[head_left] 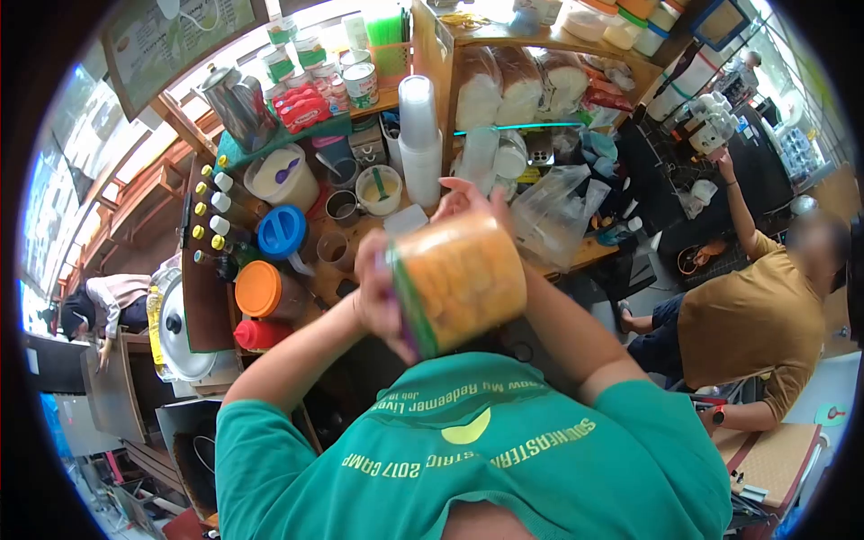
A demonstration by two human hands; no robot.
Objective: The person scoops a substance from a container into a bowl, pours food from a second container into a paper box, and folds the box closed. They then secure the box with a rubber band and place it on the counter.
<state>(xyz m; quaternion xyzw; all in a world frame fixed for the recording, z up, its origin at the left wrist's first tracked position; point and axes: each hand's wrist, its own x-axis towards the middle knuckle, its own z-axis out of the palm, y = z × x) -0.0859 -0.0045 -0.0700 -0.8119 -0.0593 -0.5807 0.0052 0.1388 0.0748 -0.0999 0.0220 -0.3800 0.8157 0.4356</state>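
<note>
A large clear plastic jar [463, 279] of yellow-orange pieces is tilted on its side in front of my chest, blurred by motion. It has a green and purple band at its lid end. My left hand [373, 292] is closed round that end. My right hand [468, 200] is partly hidden behind the jar, its visible fingers stretched out and apart near the stacked cups. Beyond the hands are tall stacked plastic cups [420, 171], a white tub [379, 189] with a green spoon in it, and a clear cup [335, 250].
At left stand a blue-lidded pitcher [283, 231], an orange-lidded jar [259, 289] and several yellow-capped bottles [219, 205]. Cans [361, 84] and bagged bread [520, 85] fill the back shelves. A person in a brown shirt [751, 310] works at right; another person [117, 301] bends at far left.
</note>
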